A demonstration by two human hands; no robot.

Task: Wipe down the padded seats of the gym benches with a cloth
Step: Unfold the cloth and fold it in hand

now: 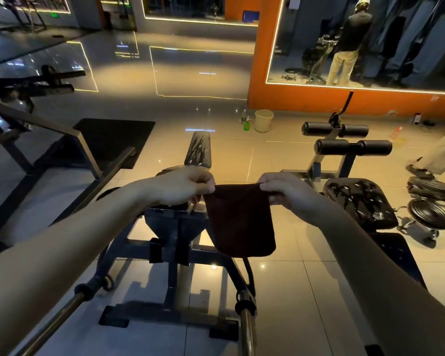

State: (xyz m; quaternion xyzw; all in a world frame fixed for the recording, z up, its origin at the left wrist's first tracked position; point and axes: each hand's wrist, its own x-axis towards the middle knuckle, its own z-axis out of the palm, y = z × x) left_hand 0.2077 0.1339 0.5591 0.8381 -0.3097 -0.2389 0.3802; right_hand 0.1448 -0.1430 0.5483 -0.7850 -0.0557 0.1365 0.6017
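Cloth (239, 222), dark brown, hangs flat in the air over the middle bench (174, 235), long axis vertical, lower edge pointing at the floor (280, 291). Left hand (183, 186) and right hand (285, 191) each pinch one top corner with curled fingers (208, 189), holding the upper edge taut.

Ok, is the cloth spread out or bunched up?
Spread out: the cloth hangs flat, its top corners pinched by the left hand and right hand.

No legible text, brand or number. Green lit sign (53, 14) far left: too blurred. Paper sheet (293, 3) on mirror (288, 60): too small.
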